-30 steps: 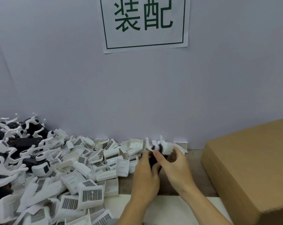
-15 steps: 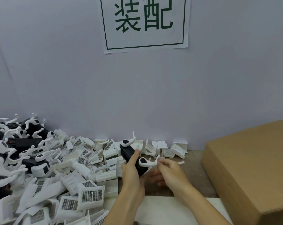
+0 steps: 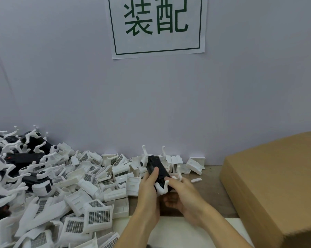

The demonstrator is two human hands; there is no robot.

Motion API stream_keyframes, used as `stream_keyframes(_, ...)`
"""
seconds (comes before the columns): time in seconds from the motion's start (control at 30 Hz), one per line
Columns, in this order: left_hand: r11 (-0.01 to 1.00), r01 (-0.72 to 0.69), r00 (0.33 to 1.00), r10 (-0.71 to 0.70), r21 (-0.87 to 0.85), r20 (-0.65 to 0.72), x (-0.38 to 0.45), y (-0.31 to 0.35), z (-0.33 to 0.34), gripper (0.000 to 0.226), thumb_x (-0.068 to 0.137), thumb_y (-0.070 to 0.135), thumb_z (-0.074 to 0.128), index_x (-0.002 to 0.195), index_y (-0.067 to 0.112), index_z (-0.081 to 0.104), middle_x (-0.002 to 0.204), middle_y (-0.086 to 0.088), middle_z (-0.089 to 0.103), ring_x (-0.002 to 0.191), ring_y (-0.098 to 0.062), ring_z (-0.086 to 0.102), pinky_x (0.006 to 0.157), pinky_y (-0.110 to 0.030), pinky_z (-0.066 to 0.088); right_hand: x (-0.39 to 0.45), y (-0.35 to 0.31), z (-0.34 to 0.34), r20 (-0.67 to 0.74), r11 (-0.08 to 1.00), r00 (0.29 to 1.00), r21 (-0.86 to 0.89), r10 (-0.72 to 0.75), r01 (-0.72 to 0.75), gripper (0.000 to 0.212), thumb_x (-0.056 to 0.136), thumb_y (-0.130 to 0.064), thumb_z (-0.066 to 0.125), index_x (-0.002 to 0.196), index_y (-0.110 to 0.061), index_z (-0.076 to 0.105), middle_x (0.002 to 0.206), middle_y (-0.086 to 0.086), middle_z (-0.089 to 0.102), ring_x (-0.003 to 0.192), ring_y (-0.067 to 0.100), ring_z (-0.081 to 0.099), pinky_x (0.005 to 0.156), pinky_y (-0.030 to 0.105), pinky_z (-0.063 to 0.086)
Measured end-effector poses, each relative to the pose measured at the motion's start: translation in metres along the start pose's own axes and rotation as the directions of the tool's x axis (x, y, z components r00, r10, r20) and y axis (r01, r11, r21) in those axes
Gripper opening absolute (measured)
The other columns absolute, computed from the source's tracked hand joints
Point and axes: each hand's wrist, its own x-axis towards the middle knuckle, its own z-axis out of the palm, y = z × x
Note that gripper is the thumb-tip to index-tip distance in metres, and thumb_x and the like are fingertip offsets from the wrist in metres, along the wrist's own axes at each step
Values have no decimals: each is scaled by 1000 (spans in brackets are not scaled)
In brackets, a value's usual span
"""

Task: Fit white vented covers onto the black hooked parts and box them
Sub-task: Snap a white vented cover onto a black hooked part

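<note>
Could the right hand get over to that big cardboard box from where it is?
Probably yes. The cardboard box sits just beside the right hand with bare tabletop between, though that hand holds the black hooked part together with the left hand.

A black hooked part (image 3: 158,169) with white curved hooks is held tilted above the table, near its far edge. White vented covers (image 3: 90,190) lie heaped over the table's left side. A closed cardboard box (image 3: 276,187) sits at the right edge.

I read two green characters, 装配, inside a green frame on the white paper sign (image 3: 158,26) on the wall (image 3: 61,86); its top looks cropped.
</note>
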Motion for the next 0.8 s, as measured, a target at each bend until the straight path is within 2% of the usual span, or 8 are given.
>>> stream_keyframes(0.07, 1000, -14, 1000, 14, -10, -11, -1, 0, 0, 33, 101, 33, 53, 117, 7, 67, 100, -20, 74, 69, -25, 67, 43, -22, 44, 0, 0, 1, 31, 1000, 999, 19, 13, -14, 15, 100, -16, 53, 110, -13, 64, 76, 8, 69, 60, 21, 62, 57, 29, 51)
stream_keyframes(0.17, 999, -12, 1000, 12, -33, -12, -3, 0, -1, 26, 102, 30, 51, 110, 14, 70, 91, -14, 77, 60, -24, 71, 39, -22, 43, -1, 0, 1, 79, 1000, 997, 15, 10, -11, 21, 101, -11, 48, 118, -13, 61, 78, 9, 70, 62, 23, 64, 59, 30, 53)
stream_keyframes(0.37, 997, 3, 1000, -4, -80, -7, -2, 0, -2, 25, 103, 27, 49, 111, 14, 69, 94, -16, 76, 68, -30, 73, 46, -28, 48, 0, 2, 2, 77, 1000, 997, 6, -15, 14, 26, 100, -4, 45, 118, -15, 61, 77, 5, 70, 62, 17, 59, 61, 28, 49)
stream_keyframes(0.5, 999, -6, 1000, 5, -48, -14, -1, 0, -3, 33, 102, 30, 49, 91, 17, 77, 90, -17, 76, 62, -29, 69, 51, -28, 37, 1, 3, 0, 77, 1000, 997, -24, 4, -2, 29, 95, -4, 45, 116, -14, 60, 75, 8, 67, 60, 21, 56, 59, 29, 47)
stream_keyframes(0.53, 999, -11, 1000, 11, -36, -9, 0, -1, -4, 33, 103, 30, 48, 92, 16, 77, 88, -17, 76, 58, -28, 67, 48, -27, 36, 1, 2, 0, 74, 999, 997, -46, 7, -4, 30, 94, -4, 45, 117, -16, 60, 75, 7, 67, 59, 20, 56, 58, 28, 46)
stream_keyframes(0.63, 999, -32, 999, 32, -6, 7, 2, -2, -4, 27, 104, 27, 47, 111, 11, 67, 89, -19, 74, 52, -26, 63, 41, -26, 39, 4, 3, -2, 27, 994, 1000, -111, 15, -12, 30, 93, -9, 46, 115, -21, 63, 69, 4, 65, 55, 17, 54, 54, 27, 44)
stream_keyframes(0.8, 999, -47, 999, 47, 23, 28, 3, -3, -4, 28, 104, 26, 48, 119, 9, 64, 104, -23, 72, 66, -31, 64, 48, -30, 42, 5, 4, -4, -23, 991, 1000, -135, 14, -17, 26, 95, -15, 47, 112, -24, 64, 63, 0, 61, 52, 15, 50, 50, 26, 42)
